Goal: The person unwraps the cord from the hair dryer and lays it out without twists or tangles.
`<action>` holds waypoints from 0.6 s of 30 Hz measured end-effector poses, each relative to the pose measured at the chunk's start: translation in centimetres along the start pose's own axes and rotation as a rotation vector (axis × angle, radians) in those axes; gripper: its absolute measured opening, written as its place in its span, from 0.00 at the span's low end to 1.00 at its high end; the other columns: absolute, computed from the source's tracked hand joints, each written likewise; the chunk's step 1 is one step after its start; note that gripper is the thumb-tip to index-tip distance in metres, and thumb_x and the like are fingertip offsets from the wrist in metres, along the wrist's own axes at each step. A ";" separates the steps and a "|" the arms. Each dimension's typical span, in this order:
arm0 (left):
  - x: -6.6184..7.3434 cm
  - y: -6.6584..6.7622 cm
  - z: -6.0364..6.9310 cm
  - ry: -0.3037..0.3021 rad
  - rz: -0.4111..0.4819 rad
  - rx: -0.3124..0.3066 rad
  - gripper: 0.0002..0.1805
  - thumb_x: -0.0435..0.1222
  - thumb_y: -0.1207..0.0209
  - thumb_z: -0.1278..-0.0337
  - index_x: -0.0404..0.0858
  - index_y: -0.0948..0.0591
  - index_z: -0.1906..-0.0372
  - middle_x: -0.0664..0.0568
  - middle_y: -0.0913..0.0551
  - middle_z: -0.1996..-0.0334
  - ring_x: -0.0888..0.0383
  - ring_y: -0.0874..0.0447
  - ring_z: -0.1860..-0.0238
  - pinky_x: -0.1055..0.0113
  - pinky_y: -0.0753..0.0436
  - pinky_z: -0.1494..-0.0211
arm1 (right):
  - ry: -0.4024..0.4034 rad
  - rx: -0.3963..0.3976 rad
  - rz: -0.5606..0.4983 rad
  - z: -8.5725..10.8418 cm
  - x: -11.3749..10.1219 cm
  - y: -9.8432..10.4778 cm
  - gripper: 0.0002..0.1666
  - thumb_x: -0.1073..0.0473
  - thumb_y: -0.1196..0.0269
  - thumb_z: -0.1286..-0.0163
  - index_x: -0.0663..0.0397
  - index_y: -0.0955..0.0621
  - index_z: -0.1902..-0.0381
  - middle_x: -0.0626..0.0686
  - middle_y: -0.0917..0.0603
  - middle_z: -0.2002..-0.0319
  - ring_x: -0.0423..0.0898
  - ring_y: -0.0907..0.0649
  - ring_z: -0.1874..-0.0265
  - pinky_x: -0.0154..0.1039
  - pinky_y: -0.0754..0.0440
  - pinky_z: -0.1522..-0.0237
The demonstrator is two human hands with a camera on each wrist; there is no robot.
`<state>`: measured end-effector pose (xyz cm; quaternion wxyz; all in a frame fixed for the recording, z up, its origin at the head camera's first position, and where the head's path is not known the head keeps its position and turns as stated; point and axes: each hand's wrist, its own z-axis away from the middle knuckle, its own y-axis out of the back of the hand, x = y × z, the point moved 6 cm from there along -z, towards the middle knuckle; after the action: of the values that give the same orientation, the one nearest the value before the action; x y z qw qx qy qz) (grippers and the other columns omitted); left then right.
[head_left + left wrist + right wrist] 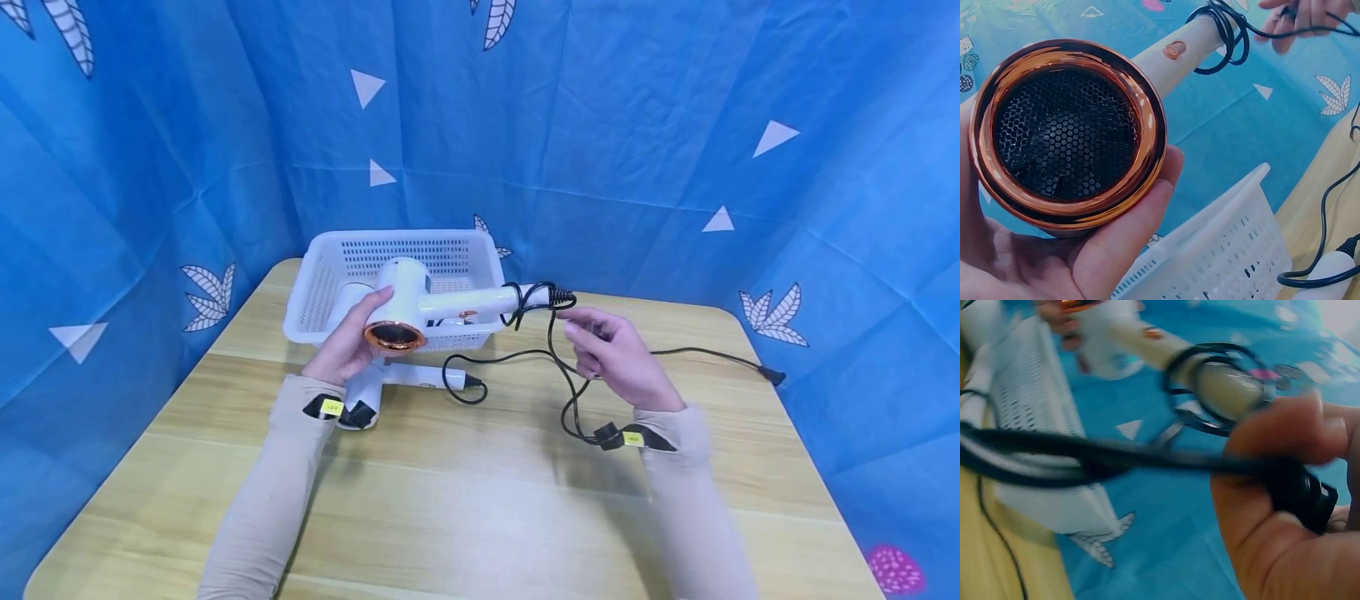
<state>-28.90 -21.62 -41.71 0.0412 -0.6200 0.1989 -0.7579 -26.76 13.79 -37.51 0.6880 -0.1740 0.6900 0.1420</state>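
Observation:
My left hand (347, 340) grips a white hair dryer (405, 292) by its barrel, above the front of a white basket. The dryer's copper-rimmed grille (1066, 131) fills much of the left wrist view, and its handle points right. Black cord (517, 304) is looped round the handle's end. To the right, my right hand (618, 358) pinches the cord's black end piece, seemingly the plug (1304, 497), between thumb and fingers; it is blurred and partly covered. A second white hair dryer (423, 376) lies on the table below the basket.
The slotted white basket (300, 312) stands at the back of the wooden table (480, 517), with other white items inside, partly hidden. The second dryer's cord crosses the table to a black plug (772, 375) near the right edge. Blue patterned curtains (637, 125) enclose the table.

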 end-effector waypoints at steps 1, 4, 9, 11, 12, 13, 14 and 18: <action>0.0 0.0 0.0 0.000 -0.003 -0.002 0.33 0.55 0.45 0.26 0.50 0.40 0.25 0.54 0.19 0.45 0.59 0.12 0.50 0.60 0.09 0.51 | -0.005 0.002 0.020 -0.2 0.2 -0.3 0.20 0.57 0.41 0.20 0.55 0.22 0.35 0.40 0.31 0.81 0.36 0.34 0.85 0.30 0.32 0.76; 0.1 -0.2 0.1 -0.002 -0.004 -0.009 0.33 0.55 0.45 0.26 0.51 0.40 0.25 0.54 0.19 0.45 0.58 0.11 0.50 0.58 0.09 0.51 | 0.002 -0.016 0.060 -0.6 0.7 -0.9 0.20 0.55 0.41 0.20 0.57 0.20 0.36 0.42 0.20 0.74 0.36 0.36 0.87 0.30 0.32 0.78; 0.2 -0.2 0.2 0.006 0.032 -0.022 0.31 0.54 0.45 0.26 0.53 0.38 0.26 0.55 0.17 0.45 0.57 0.11 0.49 0.57 0.09 0.51 | 0.033 -0.079 0.083 -0.8 1.2 -1.0 0.12 0.58 0.42 0.19 0.54 0.15 0.47 0.46 0.11 0.56 0.36 0.36 0.88 0.31 0.31 0.80; 0.3 -0.2 0.2 0.009 0.042 -0.030 0.31 0.55 0.45 0.27 0.53 0.38 0.26 0.55 0.17 0.45 0.57 0.11 0.49 0.57 0.10 0.50 | 0.029 -0.089 0.105 -0.9 1.5 -1.0 0.11 0.58 0.42 0.20 0.52 0.14 0.51 0.47 0.11 0.57 0.36 0.35 0.88 0.31 0.31 0.79; 0.3 -0.2 0.2 0.007 0.042 -0.032 0.31 0.55 0.45 0.27 0.53 0.38 0.26 0.55 0.18 0.44 0.57 0.11 0.48 0.56 0.10 0.50 | 0.027 -0.095 0.117 -1.0 1.6 -1.0 0.10 0.59 0.42 0.20 0.54 0.15 0.51 0.48 0.11 0.57 0.36 0.34 0.87 0.31 0.30 0.78; 0.4 -0.2 0.3 0.004 0.041 -0.032 0.32 0.54 0.45 0.27 0.53 0.38 0.25 0.55 0.18 0.44 0.57 0.11 0.48 0.55 0.09 0.49 | 0.023 -0.101 0.130 -1.1 1.8 -1.0 0.10 0.59 0.41 0.20 0.56 0.15 0.51 0.48 0.11 0.57 0.36 0.34 0.87 0.31 0.29 0.77; 0.4 -0.2 0.3 -0.001 0.039 -0.031 0.32 0.54 0.45 0.27 0.53 0.39 0.25 0.54 0.18 0.44 0.57 0.11 0.48 0.54 0.09 0.49 | 0.014 -0.108 0.139 -1.1 1.9 -1.0 0.11 0.59 0.41 0.21 0.58 0.16 0.51 0.49 0.11 0.57 0.36 0.33 0.87 0.32 0.28 0.77; 0.5 -0.2 0.4 -0.011 0.031 -0.019 0.33 0.54 0.45 0.26 0.53 0.39 0.23 0.54 0.19 0.44 0.56 0.11 0.49 0.53 0.09 0.51 | -0.002 -0.134 0.183 -1.4 2.6 -0.9 0.15 0.59 0.39 0.22 0.68 0.19 0.50 0.49 0.11 0.59 0.36 0.31 0.86 0.32 0.26 0.76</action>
<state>-28.65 -21.70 -41.09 0.0482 -0.6214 0.2156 -0.7517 -27.59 12.29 -40.06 0.6597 -0.1556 0.6913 0.2503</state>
